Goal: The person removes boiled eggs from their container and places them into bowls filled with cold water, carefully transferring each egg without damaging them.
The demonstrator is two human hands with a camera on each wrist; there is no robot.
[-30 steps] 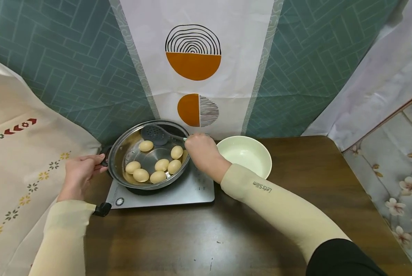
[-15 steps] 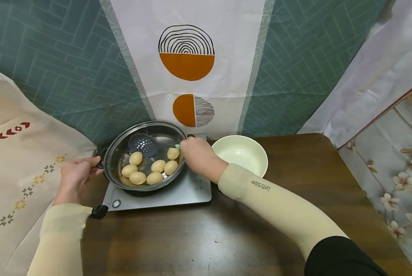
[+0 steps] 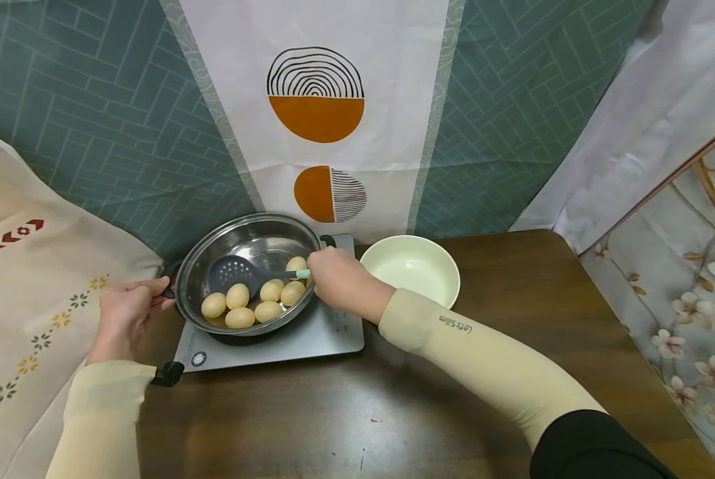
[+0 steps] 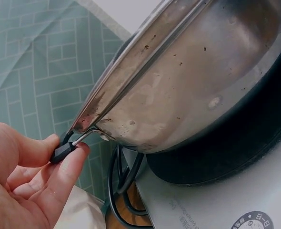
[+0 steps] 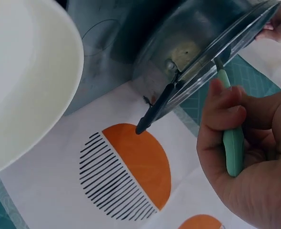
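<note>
A steel pan [image 3: 267, 239] stands on the flat cooktop [image 3: 255, 354] at left centre, with several pale brown eggs [image 3: 240, 317] gathered toward its near side. My left hand [image 3: 126, 313] pinches the pan's left loop handle between thumb and fingers; the left wrist view shows this black handle [image 4: 63, 152] up close. Curled fingers of my right hand [image 3: 347, 281] grip a slotted spoon over the pan's right rim. Its dark perforated head [image 3: 233, 273] lies inside the pan at the left, beside the eggs. In the right wrist view its green handle [image 5: 233, 150] runs through the fist.
A pale green bowl [image 3: 414, 269] sits just right of the cooktop, near the right forearm. Black cable [image 4: 126, 186] hangs under the pan's left side. The brown wooden table [image 3: 273, 419] extends in front and right. Patterned cloth [image 3: 309, 80] hangs close behind.
The slotted spoon's head has swept from the pan's far side leftward and toward me. An egg that lay apart near it has moved down to the others. Both hands keep their grips.
</note>
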